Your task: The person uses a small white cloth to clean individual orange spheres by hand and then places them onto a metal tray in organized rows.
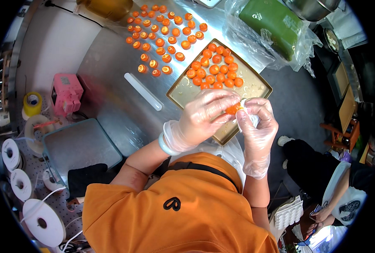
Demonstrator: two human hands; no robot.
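My left hand [204, 110], in a clear plastic glove, pinches a small round orange piece [233, 108] with a yellowish patch. My right hand [258, 126], gloved too, closes on the same piece from the other side; a crumpled white wad [253, 119] shows between its fingers. Both hands are above the near part of a gold-coloured baking tray [251, 93]. Several glossy orange balls [214, 69] lie in its far half, with pale bits scattered beside them. Many small orange pieces with yellowish tops [164, 30] stand in loose rows on the metal worktop [111, 59].
A white bar [143, 91] lies left of the tray. Beyond sits a green package [271, 27] in clear plastic. At left are a pink device [66, 93], a blue-rimmed tray [84, 145] and ribbon spools [43, 222]. Another person [339, 189] is at the right.
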